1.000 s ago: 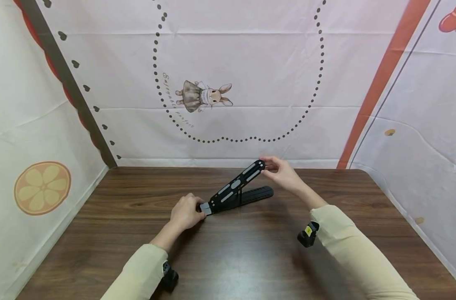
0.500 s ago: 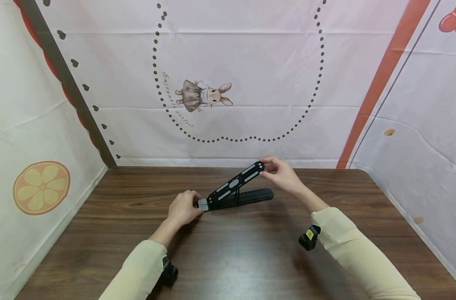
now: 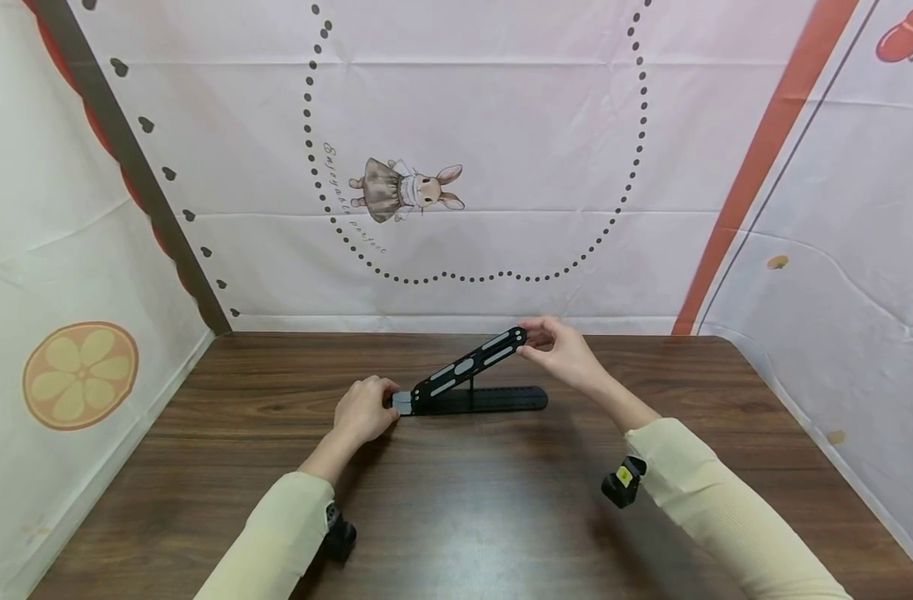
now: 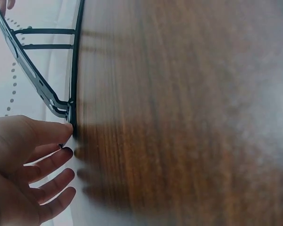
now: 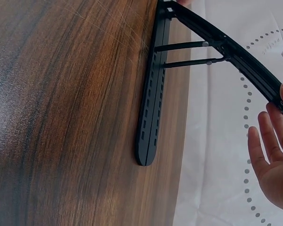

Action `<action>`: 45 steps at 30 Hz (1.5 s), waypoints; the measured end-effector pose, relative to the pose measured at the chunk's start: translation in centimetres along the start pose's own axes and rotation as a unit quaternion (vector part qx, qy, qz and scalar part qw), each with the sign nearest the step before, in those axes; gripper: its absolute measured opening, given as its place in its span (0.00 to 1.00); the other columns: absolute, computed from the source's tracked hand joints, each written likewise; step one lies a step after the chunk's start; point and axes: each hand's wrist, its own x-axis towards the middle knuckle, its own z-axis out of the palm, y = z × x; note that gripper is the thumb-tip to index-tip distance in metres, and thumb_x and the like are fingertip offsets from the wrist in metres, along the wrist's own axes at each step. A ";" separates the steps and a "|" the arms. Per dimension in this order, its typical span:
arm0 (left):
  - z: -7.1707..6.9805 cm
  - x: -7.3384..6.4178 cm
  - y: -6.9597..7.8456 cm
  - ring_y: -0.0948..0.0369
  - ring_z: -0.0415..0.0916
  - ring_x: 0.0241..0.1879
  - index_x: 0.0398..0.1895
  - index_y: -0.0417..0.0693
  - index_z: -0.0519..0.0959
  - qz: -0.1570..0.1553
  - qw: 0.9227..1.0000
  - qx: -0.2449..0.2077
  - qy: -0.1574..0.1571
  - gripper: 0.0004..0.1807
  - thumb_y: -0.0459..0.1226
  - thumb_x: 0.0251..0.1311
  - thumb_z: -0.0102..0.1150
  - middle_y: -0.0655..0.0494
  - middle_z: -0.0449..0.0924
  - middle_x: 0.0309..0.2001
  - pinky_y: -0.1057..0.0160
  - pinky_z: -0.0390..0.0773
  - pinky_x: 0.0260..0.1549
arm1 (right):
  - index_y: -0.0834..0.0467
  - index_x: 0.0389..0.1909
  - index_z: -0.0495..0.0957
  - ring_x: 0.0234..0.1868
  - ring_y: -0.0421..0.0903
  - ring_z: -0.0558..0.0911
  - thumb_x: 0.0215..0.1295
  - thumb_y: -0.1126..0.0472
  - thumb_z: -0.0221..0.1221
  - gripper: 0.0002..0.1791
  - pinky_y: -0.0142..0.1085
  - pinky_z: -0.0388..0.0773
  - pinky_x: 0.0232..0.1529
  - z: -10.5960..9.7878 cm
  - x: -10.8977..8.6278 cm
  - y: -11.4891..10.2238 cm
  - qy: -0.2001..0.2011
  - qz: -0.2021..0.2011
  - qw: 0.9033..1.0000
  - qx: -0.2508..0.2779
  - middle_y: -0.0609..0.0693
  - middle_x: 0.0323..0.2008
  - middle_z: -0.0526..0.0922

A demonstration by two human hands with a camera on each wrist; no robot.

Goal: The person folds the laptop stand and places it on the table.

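Note:
A black folding laptop stand [image 3: 464, 367] is on the table, its upper arm raised at a slant over the long flat base [image 3: 511, 400]. My left hand [image 3: 362, 410] pinches the grey end by the hinge; in the left wrist view the thumb and index finger [image 4: 54, 157] meet there while the other fingers spread loosely. At the far end of the raised arm, my right hand [image 3: 566, 354] holds the tip between thumb and fingers. Two thin struts [image 5: 186, 45] link arm and base in the right wrist view, and rows of slots run along the base.
The brown wooden table [image 3: 464, 517] ends at a white printed cloth [image 3: 539, 167] behind the stand. More cloth hangs at the left and right sides. Each sleeve carries a small black camera [image 3: 623, 482] at the wrist.
The stand has shifted slightly left and turned, so its base now lies nearly parallel to the table's back edge. My left hand moved left with it; the raised arm's tip is a little lower.

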 end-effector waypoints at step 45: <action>0.9 -0.5 4.0 0.51 0.80 0.35 0.48 0.52 0.80 0.031 0.995 -0.009 0.093 0.20 0.44 0.50 0.67 0.51 0.80 0.47 0.58 0.75 0.21 | 0.60 0.51 0.71 0.44 0.48 0.79 0.58 0.58 0.62 0.21 0.43 0.75 0.44 0.6 -0.8 -1.0 -0.016 0.043 0.999 0.017 0.55 0.43 0.79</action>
